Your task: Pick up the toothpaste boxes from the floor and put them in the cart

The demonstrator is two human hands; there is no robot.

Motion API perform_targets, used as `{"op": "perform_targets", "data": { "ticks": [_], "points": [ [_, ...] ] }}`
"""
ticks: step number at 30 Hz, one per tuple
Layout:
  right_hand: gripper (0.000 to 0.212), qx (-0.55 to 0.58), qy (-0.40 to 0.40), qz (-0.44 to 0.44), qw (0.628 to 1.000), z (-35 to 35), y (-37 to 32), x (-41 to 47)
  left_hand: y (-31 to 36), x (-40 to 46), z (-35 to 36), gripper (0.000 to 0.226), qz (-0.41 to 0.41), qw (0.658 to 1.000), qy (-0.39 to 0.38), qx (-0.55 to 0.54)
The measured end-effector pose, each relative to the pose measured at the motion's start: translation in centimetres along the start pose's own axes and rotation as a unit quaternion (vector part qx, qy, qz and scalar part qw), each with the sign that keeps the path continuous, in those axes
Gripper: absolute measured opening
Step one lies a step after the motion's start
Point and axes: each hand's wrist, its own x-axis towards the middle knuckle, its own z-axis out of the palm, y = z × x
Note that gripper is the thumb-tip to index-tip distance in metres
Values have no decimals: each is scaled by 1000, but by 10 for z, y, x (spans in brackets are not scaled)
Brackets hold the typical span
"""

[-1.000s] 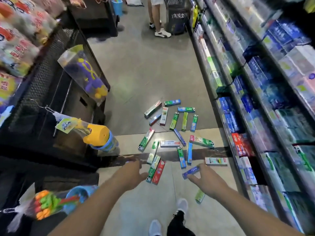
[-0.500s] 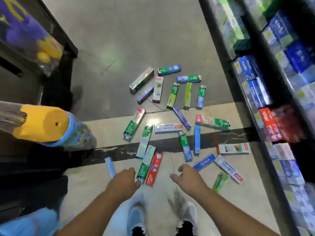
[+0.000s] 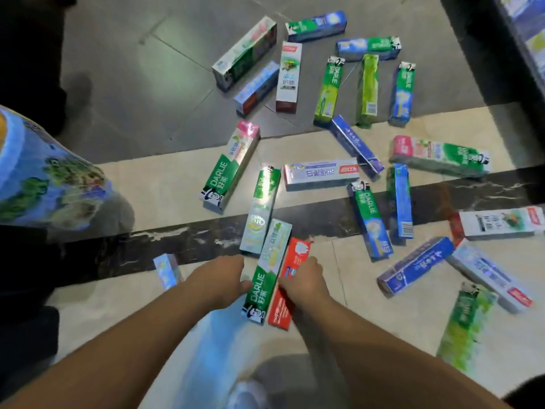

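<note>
Head camera, looking straight down: toothpaste boxes (image 3: 320, 172) lie scattered over the tiled floor (image 3: 165, 184). Left hand (image 3: 219, 280) sits against the near end of a green Darlie box (image 3: 267, 271), fingers curled, thumb touching its edge; whether it grips, I cannot tell. Right hand (image 3: 305, 280) is down on the red box (image 3: 287, 286) just beside it, fingers curled over it.
</note>
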Motion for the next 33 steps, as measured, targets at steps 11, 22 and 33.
{"op": "perform_targets", "data": {
  "ticks": [11, 22, 33],
  "points": [
    [83, -1, 68, -23, 997, 13, 26, 21, 18, 46, 21, 47, -15, 1000, -25, 9],
    [80, -19, 152, -19, 988, -2, 19, 27, 41, 60, 32, 48, -54, 997, -32, -45],
    [67, -79, 165, 24, 983, -20, 33, 37, 64, 64, 60, 59, -155, 979, 28, -132]
  ]
}}
